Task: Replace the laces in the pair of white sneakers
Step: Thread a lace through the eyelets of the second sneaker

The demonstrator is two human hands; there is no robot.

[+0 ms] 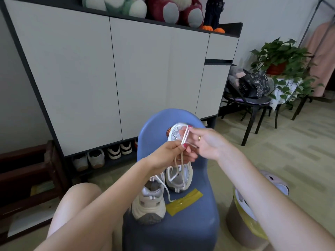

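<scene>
Two white sneakers lie on a blue chair. The far sneaker points away from me, its toe showing above my hands. The near sneaker lies heel toward me with a loose white lace trailing from it. My left hand pinches a doubled white lace at its lower end, and beige laces hang below the fingers. My right hand holds the upper end of that lace loop between thumb and fingertip, above the far sneaker.
A yellow wrapper lies on the chair seat right of the near sneaker. A bin with a yellow liner stands at the right. A shoe cabinet with several shoes under it stands behind. My bare knee is at the left.
</scene>
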